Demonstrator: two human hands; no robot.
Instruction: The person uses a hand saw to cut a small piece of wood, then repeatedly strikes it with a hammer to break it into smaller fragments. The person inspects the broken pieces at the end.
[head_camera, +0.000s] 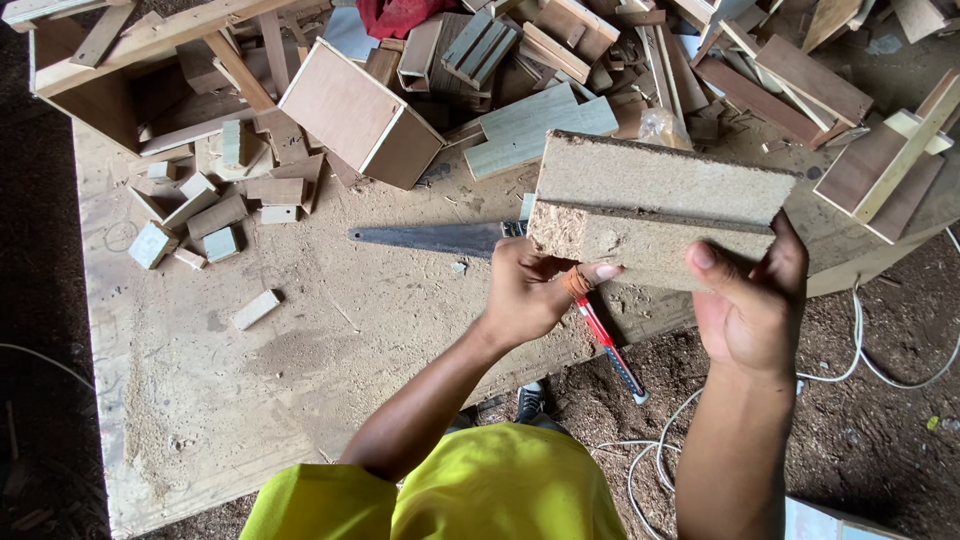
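Both hands, left (525, 290) and right (750, 300), grasp a chipboard block (655, 210) above the desk (300, 350); saw (430, 238) lies beneath, awaiting pickup.

Soft, even daylight fills the scene, bright without harsh glare. The pale surface (300, 350) reads clearly lit, with only a mild washed-out patch toward 7 o'clock where sawdust lies. Shadows are short and diffuse: a thin dark band sits beneath the chipboard piece (655, 210), and small soft shadows hug the wood offcuts (200, 215) at 10 o'clock. The floor at 9 o'clock and 4 o'clock falls noticeably darker. Focus is sharp across the middle; wide-angle distortion bends straight edges outward near the corners, and the yellow shirt (470, 490) at 6 o'clock looks slightly soft.
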